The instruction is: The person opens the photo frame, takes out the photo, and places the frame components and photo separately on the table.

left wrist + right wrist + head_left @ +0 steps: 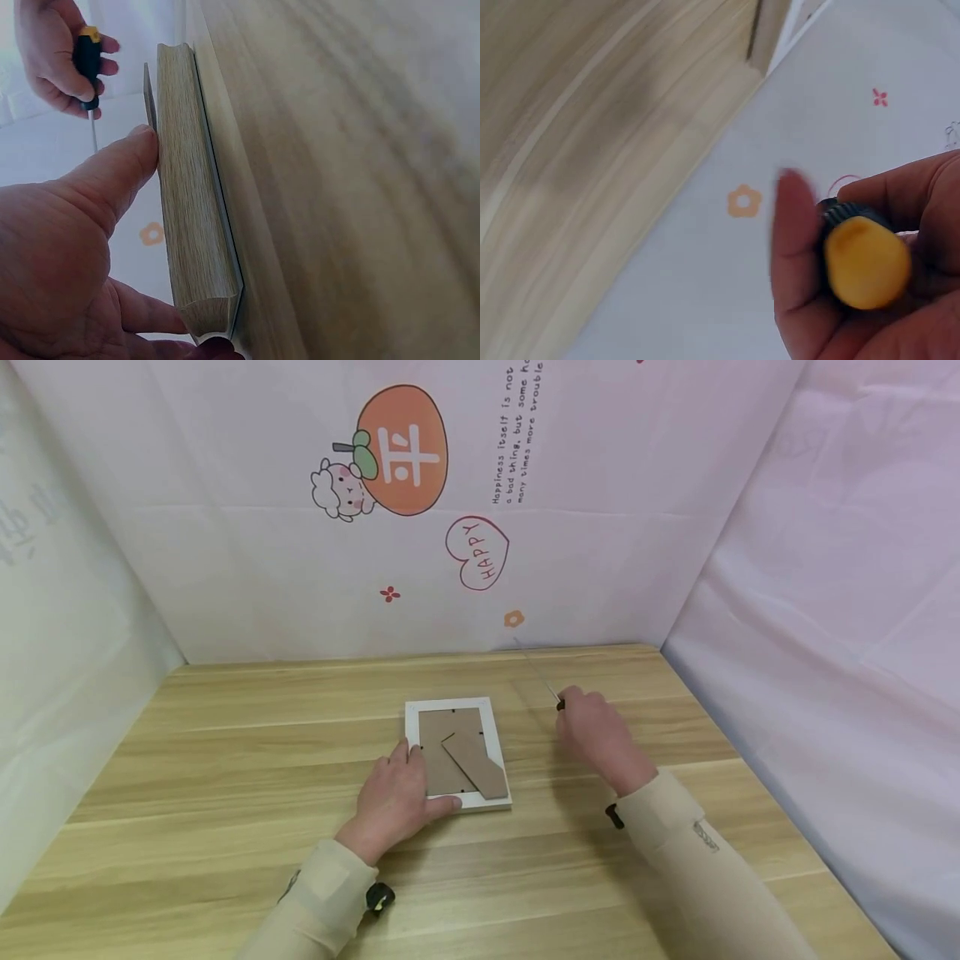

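Observation:
A picture frame (pixel 497 743) with a white rim lies face down on the table, its brown backing board (pixel 438 768) upward. The slanted stand leg (pixel 476 768) lies folded against the board, and small dark tabs sit around the board's edge. My left hand (pixel 393 797) grips the frame's near-left corner, thumb along the near edge and fingers at the left side. To the right of the frame, raised off the table, my right hand (pixel 600 735) holds a screwdriver. Its black and yellow handle (pixel 88 64) is inside the fist; the thin shaft (pixel 540 668) points away, clear of the frame.
The wood-grain table (pixel 225 827) ends at a white printed cloth (pixel 285 585) at the back. More cloth hangs along the left and right sides. A dark strap piece (pixel 380 897) shows at the left cuff.

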{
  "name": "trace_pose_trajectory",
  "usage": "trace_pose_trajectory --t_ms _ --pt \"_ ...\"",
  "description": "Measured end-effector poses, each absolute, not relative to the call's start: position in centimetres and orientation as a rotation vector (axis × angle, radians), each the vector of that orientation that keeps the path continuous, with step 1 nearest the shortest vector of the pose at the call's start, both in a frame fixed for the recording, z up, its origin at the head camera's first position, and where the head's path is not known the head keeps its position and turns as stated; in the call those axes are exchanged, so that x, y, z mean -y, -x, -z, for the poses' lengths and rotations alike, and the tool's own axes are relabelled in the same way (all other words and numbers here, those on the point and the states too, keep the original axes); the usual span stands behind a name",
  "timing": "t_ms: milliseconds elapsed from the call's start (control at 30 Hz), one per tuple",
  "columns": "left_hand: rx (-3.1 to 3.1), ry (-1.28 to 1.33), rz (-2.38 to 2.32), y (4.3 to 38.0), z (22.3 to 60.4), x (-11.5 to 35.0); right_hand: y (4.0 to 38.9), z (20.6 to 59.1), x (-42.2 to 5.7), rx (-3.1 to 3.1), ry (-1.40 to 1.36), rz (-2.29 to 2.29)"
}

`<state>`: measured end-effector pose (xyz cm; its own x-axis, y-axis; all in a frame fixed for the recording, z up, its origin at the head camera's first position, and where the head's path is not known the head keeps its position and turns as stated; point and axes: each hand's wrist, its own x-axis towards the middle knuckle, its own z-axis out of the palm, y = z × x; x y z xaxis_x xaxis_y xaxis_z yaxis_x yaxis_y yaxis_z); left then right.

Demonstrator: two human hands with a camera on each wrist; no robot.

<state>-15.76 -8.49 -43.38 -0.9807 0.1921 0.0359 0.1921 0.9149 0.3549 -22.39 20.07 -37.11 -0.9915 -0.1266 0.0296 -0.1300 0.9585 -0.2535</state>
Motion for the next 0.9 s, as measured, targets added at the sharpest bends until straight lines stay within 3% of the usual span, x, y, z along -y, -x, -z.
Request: trace_pose_trajectory --t_ms 533,900 --pt "3.083 0.337 0.519 16.3 43.1 8.1 19.1 36.7 -18.1 2.932 -0.643 -0.271" --pt "3.111 0.306 0.553 16.6 43.1 8.0 17.9 37.2 -16.7 2.856 -0.686 -0.149"
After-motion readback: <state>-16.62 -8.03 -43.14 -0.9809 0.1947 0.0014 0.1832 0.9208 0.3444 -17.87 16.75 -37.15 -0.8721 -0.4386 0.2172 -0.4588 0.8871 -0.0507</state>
